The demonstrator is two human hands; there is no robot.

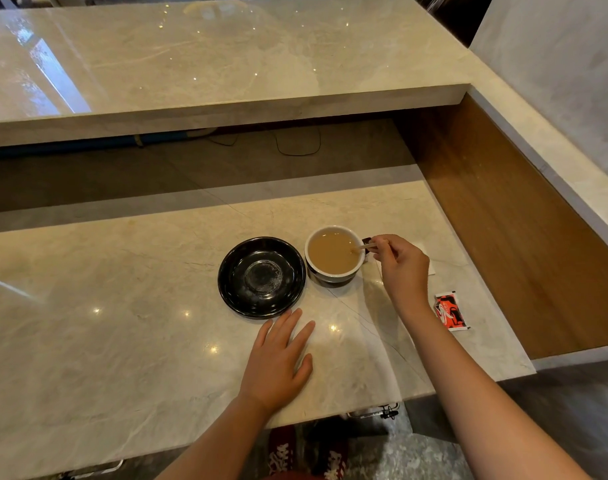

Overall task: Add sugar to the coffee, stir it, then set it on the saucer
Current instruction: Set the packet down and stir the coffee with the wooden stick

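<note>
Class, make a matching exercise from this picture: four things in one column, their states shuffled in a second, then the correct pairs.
Things:
1. saucer
2. coffee cup
3. left hand
4. sugar packet

States:
A. flat on the counter
B. black, nothing on it
C. lying right of the right arm
D. holds milky coffee and a stirrer

Pairs: 1-B, 2-D, 3-A, 4-C

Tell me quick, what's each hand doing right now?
Left hand: open, flat on the counter, holding nothing.
Right hand: closed on the stir stick in the coffee cup.
</note>
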